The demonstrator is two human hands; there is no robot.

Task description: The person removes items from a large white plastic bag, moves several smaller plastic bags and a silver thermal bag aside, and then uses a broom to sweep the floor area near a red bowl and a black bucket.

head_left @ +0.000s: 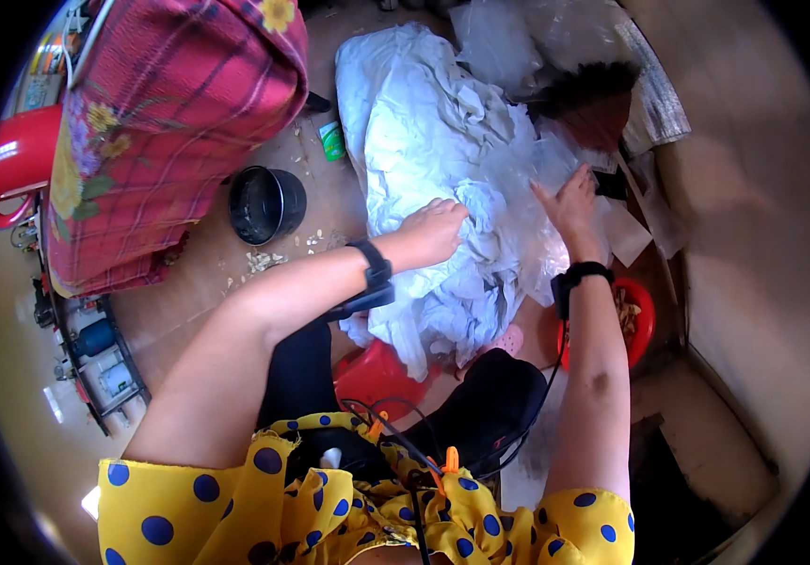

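A large crumpled white sheet [424, 132], thin and cloth-like, spreads over the floor in front of me. My left hand [433, 232] is closed on its bunched middle, with the fingertips curled into the folds. To the right, my right hand [572, 209] lies with thumb and fingers apart against clear plastic film [541, 240] beside the sheet. Whether that film is joined to the white sheet I cannot tell. Both wrists wear black bands.
A black pot [268, 205] stands at left near scattered pale scraps [259, 262]. A red bowl [645, 325] of brownish pieces sits below my right wrist. A broom [598, 104] lies far right; a plaid blanket [179, 113] hangs left. A red plastic thing [376, 377] is between my legs.
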